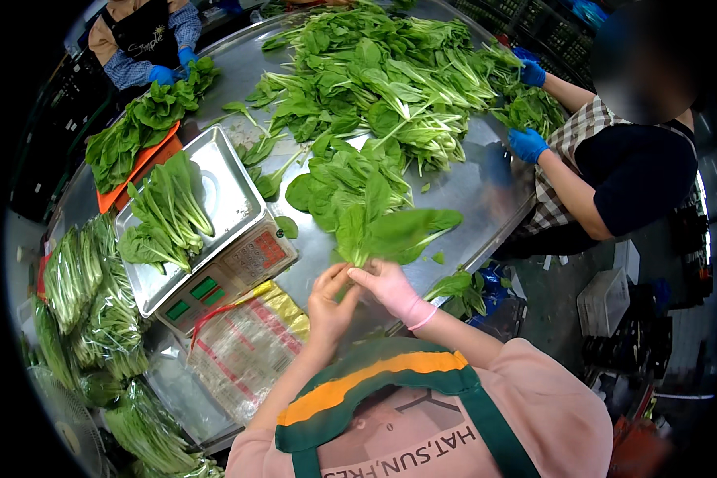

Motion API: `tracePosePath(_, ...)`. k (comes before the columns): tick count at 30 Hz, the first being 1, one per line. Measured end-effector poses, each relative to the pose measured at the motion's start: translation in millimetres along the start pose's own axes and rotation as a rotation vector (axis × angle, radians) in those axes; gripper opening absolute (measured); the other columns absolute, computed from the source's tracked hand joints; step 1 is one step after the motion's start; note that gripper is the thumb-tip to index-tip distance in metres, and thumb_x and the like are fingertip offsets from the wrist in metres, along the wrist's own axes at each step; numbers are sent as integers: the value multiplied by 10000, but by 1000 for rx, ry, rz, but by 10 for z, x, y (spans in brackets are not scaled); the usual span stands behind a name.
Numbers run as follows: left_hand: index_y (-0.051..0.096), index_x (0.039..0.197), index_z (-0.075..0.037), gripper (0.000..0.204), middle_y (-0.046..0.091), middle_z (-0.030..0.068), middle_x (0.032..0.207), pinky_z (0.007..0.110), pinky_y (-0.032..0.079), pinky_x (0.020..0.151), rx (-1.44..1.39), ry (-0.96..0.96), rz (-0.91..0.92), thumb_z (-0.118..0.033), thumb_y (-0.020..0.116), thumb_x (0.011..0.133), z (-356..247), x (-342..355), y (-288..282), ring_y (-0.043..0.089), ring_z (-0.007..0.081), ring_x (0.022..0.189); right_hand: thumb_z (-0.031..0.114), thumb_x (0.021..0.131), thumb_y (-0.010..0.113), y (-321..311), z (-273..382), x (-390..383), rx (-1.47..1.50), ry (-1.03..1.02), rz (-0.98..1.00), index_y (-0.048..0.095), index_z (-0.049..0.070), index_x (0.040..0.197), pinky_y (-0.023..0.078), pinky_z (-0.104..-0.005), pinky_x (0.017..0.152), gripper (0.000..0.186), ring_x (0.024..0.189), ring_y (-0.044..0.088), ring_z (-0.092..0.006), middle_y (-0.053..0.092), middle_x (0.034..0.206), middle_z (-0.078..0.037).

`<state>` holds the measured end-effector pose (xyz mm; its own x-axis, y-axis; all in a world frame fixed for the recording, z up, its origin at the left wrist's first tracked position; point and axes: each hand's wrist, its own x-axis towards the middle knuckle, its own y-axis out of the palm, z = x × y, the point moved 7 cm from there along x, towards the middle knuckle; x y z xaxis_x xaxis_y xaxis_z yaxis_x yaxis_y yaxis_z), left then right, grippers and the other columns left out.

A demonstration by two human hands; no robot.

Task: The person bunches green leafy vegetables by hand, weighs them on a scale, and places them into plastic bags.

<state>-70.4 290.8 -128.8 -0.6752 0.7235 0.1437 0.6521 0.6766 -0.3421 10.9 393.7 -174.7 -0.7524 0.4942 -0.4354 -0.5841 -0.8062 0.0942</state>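
Grip: from the head view I saw both hands, left hand [329, 301] and right hand [386, 288], pinched closed on the stems of a leafy bunch [382, 231].
Bunch: held over the steel table [486, 191], near its front edge.
Left of it: scale [239, 263] with greens [167, 215] on its tray.

Scale [215, 263] at desk [470, 183] near-left part: front panel carries two small green display windows [191, 299] and red-and-white keypad [259, 253].

Flat stack of clear plastic bags [243, 350] with red print and yellow band, lying at desk near edge, just in front of scale panel.

Bagged greens in clear film packages [95, 303] piled along desk left edge, continuing to near-left corner.
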Motion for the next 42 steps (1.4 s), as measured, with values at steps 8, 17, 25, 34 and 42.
tracePosePath(8, 457, 1266, 25, 425, 573, 120, 1161, 336, 455, 839, -1053, -663, 282, -201, 545, 916, 404, -142, 208, 563, 203, 1005, 199, 923, 513, 296, 375, -162, -242, 1, 416, 572, -11, 984, 498, -250, 634, 226, 683, 593, -103, 627, 832, -48)
tracePosePath(17, 458, 1264, -8, 377, 567, 114, 1171, 364, 473, 855, -1324, -744, 149, -189, 501, 936, 524, -193, 232, 572, 214, 1008, 212, 933, 485, 249, 225, -110, -179, 58, 127, 595, -2, 920, 504, -238, 553, 241, 637, 605, -113, 629, 796, -60)
tracePosePath(25, 452, 1265, -42, 397, 569, 87, 1178, 352, 442, 917, -1179, -759, -86, -226, 546, 926, 552, -147, 26, 552, 215, 1093, 215, 913, 544, -397, 146, 40, -139, 41, -66, 594, -16, 857, 454, -220, 486, 243, 504, 549, -95, 591, 637, -50)
tracePosePath(34, 557, 1117, -47, 340, 621, 43, 1003, 261, 508, 665, -783, -740, -106, -96, 691, 809, 662, -243, 29, 614, 156, 843, 281, 720, 737, 266, 926, -238, -792, -291, -127, 637, 39, 830, 466, -303, 535, 284, 521, 562, -207, 606, 625, -88)
tracePosePath(42, 546, 1140, -48, 356, 623, 56, 1017, 253, 502, 678, -854, -622, -66, -71, 670, 808, 499, -265, 36, 612, 142, 840, 233, 807, 664, 175, 491, 22, -448, -214, -33, 616, -6, 911, 475, -264, 548, 266, 595, 590, -135, 621, 697, -62)
